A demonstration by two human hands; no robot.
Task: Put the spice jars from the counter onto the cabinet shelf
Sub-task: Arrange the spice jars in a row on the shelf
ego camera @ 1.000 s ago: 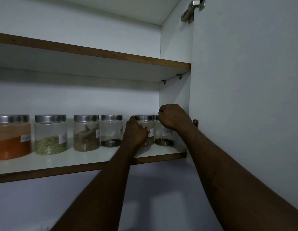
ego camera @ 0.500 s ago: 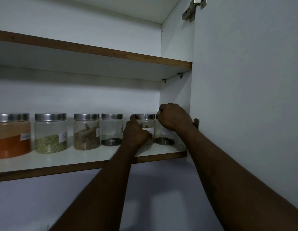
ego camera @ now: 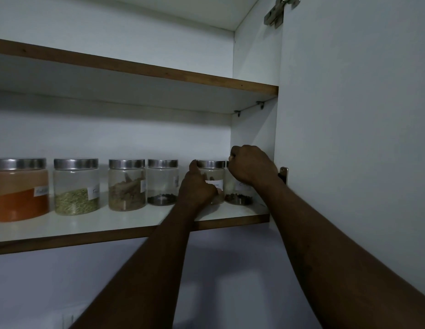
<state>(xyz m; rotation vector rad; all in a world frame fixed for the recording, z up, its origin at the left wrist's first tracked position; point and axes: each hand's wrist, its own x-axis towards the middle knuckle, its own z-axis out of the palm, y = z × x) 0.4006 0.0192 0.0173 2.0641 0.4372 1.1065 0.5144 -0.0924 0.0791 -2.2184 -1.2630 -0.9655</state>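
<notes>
Head view: left hand point(ego camera: 197, 189) grips clear cylindrical jar point(ego camera: 216, 175); right hand point(ego camera: 250, 165), end jar point(ego camera: 238, 194).

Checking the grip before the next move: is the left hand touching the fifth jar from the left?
Touching. The head view shows the left hand curled round the fifth jar, a fingertip lying over its label.

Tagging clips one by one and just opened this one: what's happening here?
A person reaches into an open cabinet with both arms. The left grip holds the fifth jar by its side, and the right grip is curled over the lid of the end jar beside it. Both jars stand on the lower shelf, ending a row with four other jars to their left.
</notes>
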